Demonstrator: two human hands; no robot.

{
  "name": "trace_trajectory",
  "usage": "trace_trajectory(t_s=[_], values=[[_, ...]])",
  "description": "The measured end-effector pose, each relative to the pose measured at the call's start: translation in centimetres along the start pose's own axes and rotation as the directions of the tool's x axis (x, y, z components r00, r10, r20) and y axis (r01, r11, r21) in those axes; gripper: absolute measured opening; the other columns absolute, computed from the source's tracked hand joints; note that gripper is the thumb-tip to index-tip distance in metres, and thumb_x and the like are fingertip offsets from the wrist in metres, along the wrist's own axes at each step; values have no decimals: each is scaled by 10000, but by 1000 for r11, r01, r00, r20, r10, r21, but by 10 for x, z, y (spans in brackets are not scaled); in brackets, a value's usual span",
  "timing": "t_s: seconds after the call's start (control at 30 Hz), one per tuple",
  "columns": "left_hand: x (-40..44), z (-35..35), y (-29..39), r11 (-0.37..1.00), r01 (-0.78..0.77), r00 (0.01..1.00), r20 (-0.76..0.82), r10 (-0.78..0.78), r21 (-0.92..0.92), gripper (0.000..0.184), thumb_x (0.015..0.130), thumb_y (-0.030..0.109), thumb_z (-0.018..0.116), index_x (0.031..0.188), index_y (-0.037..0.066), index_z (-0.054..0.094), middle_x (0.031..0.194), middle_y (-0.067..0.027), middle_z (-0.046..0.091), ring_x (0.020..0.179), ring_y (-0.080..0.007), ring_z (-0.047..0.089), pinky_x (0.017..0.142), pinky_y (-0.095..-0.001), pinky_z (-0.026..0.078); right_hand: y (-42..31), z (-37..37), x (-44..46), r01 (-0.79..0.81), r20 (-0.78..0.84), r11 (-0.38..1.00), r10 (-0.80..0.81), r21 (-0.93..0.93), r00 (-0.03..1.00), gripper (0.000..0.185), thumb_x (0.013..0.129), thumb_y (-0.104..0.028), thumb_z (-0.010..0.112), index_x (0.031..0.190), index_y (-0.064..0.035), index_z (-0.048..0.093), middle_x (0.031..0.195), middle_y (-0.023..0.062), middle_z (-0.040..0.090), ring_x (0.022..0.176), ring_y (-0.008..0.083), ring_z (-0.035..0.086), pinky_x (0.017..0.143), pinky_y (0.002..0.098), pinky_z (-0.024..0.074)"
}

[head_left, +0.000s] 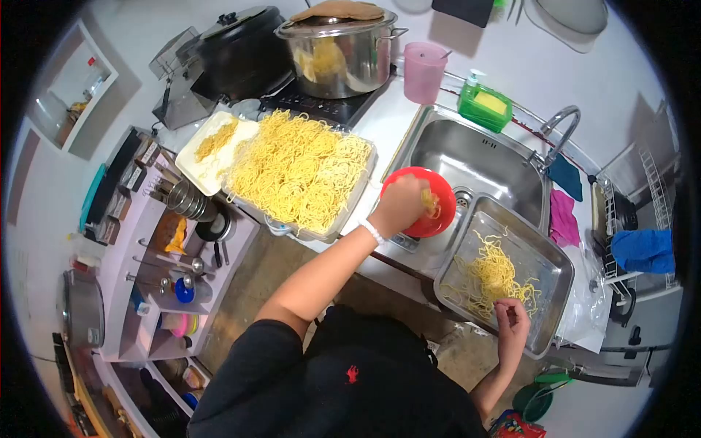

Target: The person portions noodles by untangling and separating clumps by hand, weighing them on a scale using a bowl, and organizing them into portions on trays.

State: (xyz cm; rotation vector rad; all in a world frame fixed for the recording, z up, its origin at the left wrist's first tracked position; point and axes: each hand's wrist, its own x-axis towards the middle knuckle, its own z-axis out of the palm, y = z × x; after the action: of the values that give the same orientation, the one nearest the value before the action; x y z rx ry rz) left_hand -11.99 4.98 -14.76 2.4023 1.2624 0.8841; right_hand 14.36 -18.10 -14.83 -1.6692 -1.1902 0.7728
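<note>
Over a red bowl (447, 216) at the sink, my left hand (401, 204) is closed on some yellow noodles (431, 204). A white beaded bracelet circles that wrist. My right hand (512, 317) has its fingers curled at the lower edge of a loose noodle pile (493, 270) in a metal tray (561, 296); what lies between its fingertips is too small to make out. A large clear container (363, 171) heaped with noodles stands left of the red bowl, beside a white tray (188, 169) holding a few noodles.
The metal tray rests partly over the sink (496, 171), near the faucet (562, 120). A steel pot (339, 62) stands on the black cooktop behind the noodles. A pink cup (425, 73) and green soap holder (485, 106) line the back edge.
</note>
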Motion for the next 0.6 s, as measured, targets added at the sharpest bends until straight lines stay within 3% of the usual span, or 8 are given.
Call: trace_trajectory(t_s=[0.07,0.13,0.2,0.27,0.43,0.5,0.57,0.6], values=[[8,-29,4,947,105,994,58,-92,-304,84,790,69,629,844,12,657,728,-100,657,638,-195,630,592,-328,505,-1,4,6,2,32,1000,-1,-20,999,48,879,-21,625,905,18,613,809,12,585,787,94,530,731,230,420],[16,-65,6,737,299,954,187,-233,-605,102,793,54,633,876,13,676,739,-4,657,661,-77,594,581,-259,488,-3,10,12,3,51,999,-1,-53,999,48,879,-19,627,906,19,613,805,13,582,787,94,532,735,231,426],[16,-114,3,695,223,973,113,-201,-684,126,785,46,632,900,20,675,779,9,656,683,-55,583,577,-232,482,-6,17,18,17,66,997,-12,-79,998,46,880,-17,627,907,18,614,803,14,581,787,93,534,740,233,432],[10,-171,3,785,247,959,26,-283,-567,212,789,28,608,995,22,657,845,-17,666,738,-75,615,655,-214,516,-11,28,24,39,72,995,-32,-93,997,41,881,-13,625,909,15,615,803,15,581,787,94,536,744,235,438],[-13,-283,-98,591,249,904,-35,-426,-768,299,865,-16,526,1162,-13,563,1017,-85,660,868,-147,664,735,-265,567,-35,70,31,84,89,995,-79,-60,993,37,898,-34,605,927,-10,605,802,-27,544,752,48,486,687,198,392],[-20,-302,-160,653,373,875,16,-483,-659,257,878,23,547,1131,13,592,961,-72,673,829,-129,663,698,-262,558,-43,86,30,91,84,995,-87,-39,993,41,905,-44,600,928,-11,605,808,-26,549,750,48,483,679,196,386],[-26,-304,-212,759,578,805,59,-590,-301,207,817,86,633,1018,53,663,834,-32,660,799,-95,637,682,-263,525,-52,103,28,36,74,999,-35,-16,997,47,914,-57,595,931,-15,606,817,-24,556,744,47,479,668,195,376],[-26,-301,-216,781,619,785,76,-615,-84,222,789,79,632,1003,46,677,829,-81,677,801,-143,657,698,-295,531,-58,112,28,10,71,1000,-9,-7,997,51,918,-63,592,933,-17,607,821,-23,560,740,47,476,662,195,370]])
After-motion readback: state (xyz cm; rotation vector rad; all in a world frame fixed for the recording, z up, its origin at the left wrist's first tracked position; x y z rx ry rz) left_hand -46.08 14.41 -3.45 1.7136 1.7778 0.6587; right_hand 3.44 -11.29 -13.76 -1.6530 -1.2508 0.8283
